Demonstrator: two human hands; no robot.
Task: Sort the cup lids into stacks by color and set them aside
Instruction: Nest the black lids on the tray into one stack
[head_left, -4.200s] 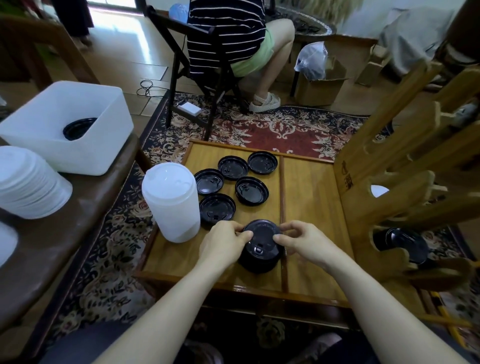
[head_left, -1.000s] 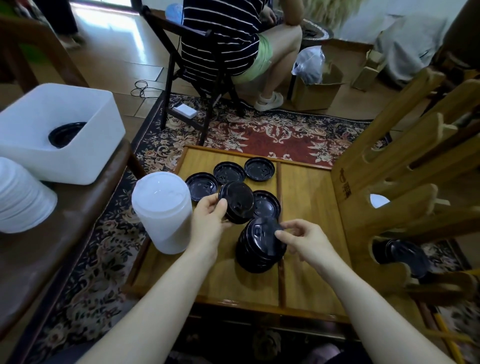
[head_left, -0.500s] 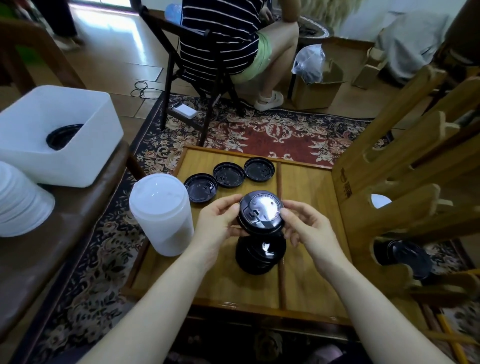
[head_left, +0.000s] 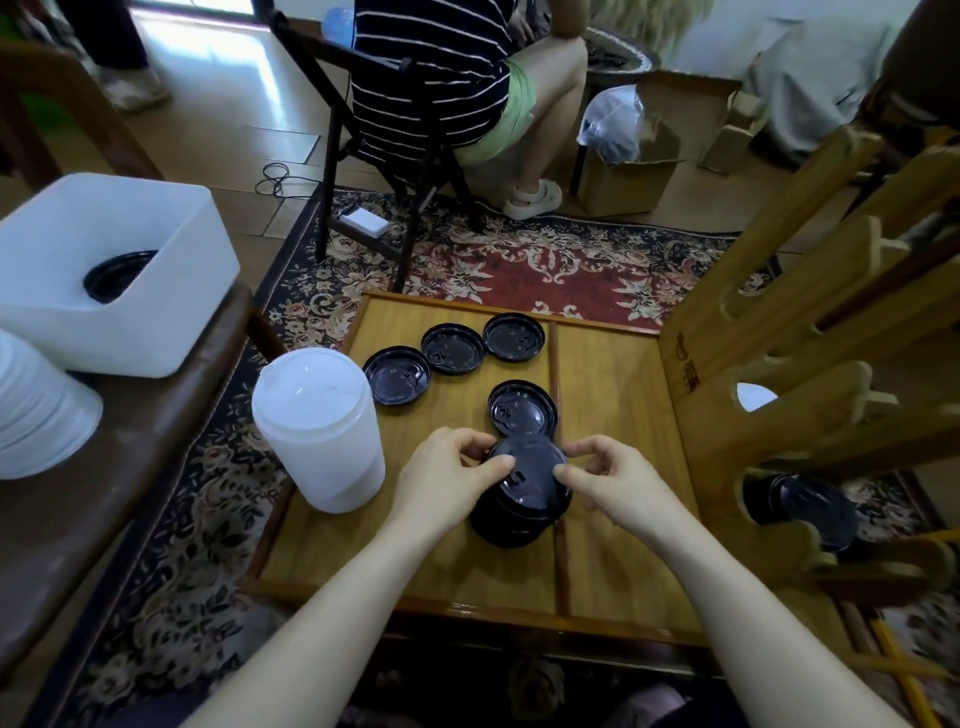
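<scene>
A stack of black cup lids (head_left: 522, 512) stands near the middle of the low wooden table (head_left: 415, 561). My left hand (head_left: 449, 475) and my right hand (head_left: 605, 475) pinch the top black lid (head_left: 532, 470) from either side, on top of the stack. Just behind the stack a single black lid (head_left: 522, 410) lies flat. Three more black lids (head_left: 454, 349) lie in a row further back. A tall stack of white lids (head_left: 319, 426) stands at the table's left edge.
A white bin (head_left: 111, 270) holding a black lid sits on the brown bench at left, beside another white lid stack (head_left: 36, 405). A wooden rack (head_left: 810, 338) rises on the right, with black lids (head_left: 802, 512) beneath. A seated person on a chair (head_left: 431, 93) is beyond the rug.
Both hands have lowered the black lid from above onto the black stack. One second ago my left hand alone carried that lid over from the table.
</scene>
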